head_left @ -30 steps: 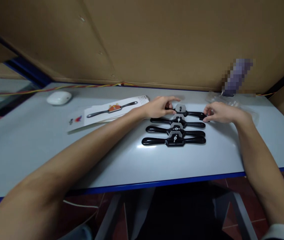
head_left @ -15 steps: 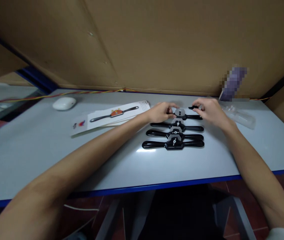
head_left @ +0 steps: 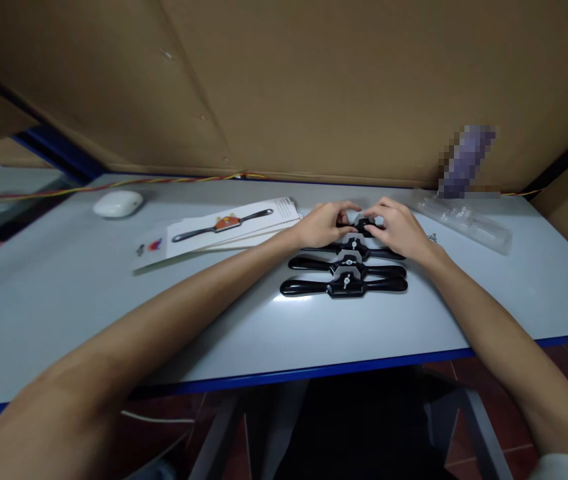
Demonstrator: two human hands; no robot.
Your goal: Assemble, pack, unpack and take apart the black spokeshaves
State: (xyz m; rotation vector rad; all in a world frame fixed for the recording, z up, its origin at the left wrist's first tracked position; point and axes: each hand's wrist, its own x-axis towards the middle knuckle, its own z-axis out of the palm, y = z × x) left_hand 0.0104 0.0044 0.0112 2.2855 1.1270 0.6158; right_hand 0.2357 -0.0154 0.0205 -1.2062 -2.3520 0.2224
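Several black spokeshaves with grey blades lie in a row across the table, the nearest spokeshave [head_left: 347,285] fully in sight. At the far end of the row, my left hand [head_left: 320,225] is closed around the left side of the farthest spokeshave [head_left: 359,218], whose handles are mostly hidden. My right hand [head_left: 400,228] pinches a small black cap piece [head_left: 365,227] against the middle of that spokeshave, over its blade. In the nearer ones, a silver screw shows on each cap.
Left of the row lie printed cards [head_left: 224,230] picturing a spokeshave. A white rounded object [head_left: 118,203] sits farther left. Clear plastic packaging [head_left: 474,223] lies at the right, and small metal hardware [head_left: 433,237] shows beside my right wrist. A cardboard wall [head_left: 314,93] rises behind the table.
My right hand has moved left, bringing the black cap piece from above the right handle onto the middle of the farthest spokeshave. My left hand stays at that spokeshave's left side.
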